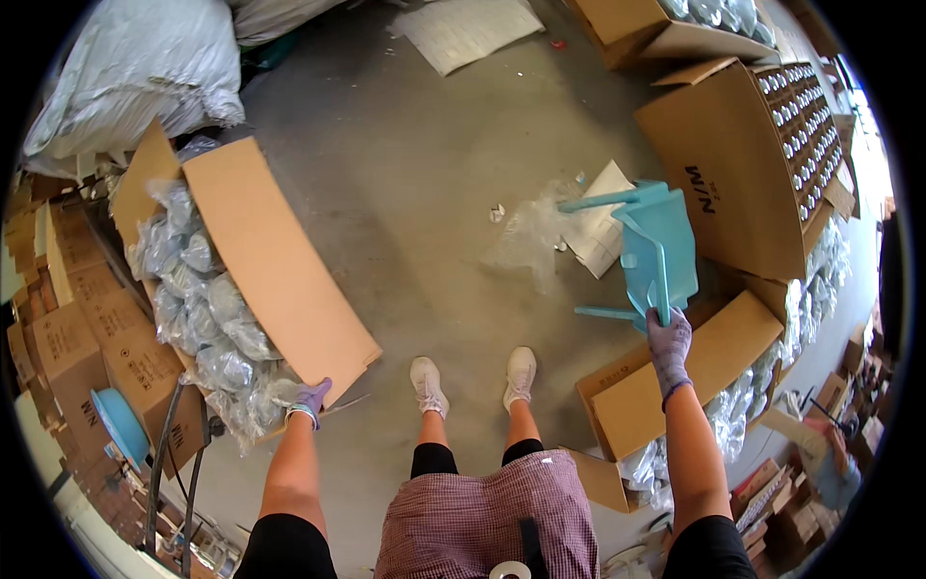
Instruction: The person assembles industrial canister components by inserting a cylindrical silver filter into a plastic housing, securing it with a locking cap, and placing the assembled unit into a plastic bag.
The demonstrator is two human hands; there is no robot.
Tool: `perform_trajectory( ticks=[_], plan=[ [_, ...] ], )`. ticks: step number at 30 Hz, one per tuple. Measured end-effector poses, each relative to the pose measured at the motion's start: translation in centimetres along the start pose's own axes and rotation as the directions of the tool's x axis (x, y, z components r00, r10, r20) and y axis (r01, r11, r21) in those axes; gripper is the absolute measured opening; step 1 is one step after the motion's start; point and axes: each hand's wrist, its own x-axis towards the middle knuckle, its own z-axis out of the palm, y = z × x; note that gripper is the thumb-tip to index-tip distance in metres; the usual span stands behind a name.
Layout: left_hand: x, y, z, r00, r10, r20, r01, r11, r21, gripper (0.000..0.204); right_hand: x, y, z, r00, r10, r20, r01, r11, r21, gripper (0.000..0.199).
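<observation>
My right hand (668, 344), in a purple glove, grips one leg of a light blue plastic stool (656, 246) and holds it tipped on its side above the floor, its other legs pointing left. My left hand (311, 398), also gloved, rests on the near edge of an open cardboard box (280, 261) at my left. That box is filled with several clear plastic bags of small items (207, 318). My feet in white shoes (473, 378) stand on the concrete floor between the two hands.
A large open carton of small capped bottles (772, 135) stands at the right, with another box (675, 372) below the stool. Crumpled clear plastic (531, 232) and paper sheets (603, 227) lie on the floor. Stacked cartons (77, 338) and a blue bowl-shaped item (121, 425) are at the left.
</observation>
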Motion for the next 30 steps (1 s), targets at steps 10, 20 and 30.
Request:
perform_trajectory(
  ticks=[10,20,30],
  plan=[
    [-0.9,39.7,7.6,0.823,0.567,-0.020,-0.536,0.764,-0.360,0.052,-1.3,-0.2,-0.8,1.000,0.005,0.003,-0.005,0.998,-0.057,0.020],
    [-31.9,80.4,10.5,-0.044,0.995,0.085,-0.474,0.054,-0.879,0.065,-0.6,0.6,-1.2,0.998,-0.020,0.061,0.023,0.999,-0.036,0.021],
    [-36.8,49.4,28.6,0.433,0.708,0.559,-0.672,0.666,-0.323,0.071,-1.4,1.7,-2.3,0.992,-0.089,0.091,0.084,0.994,0.063,0.027]
  ],
)
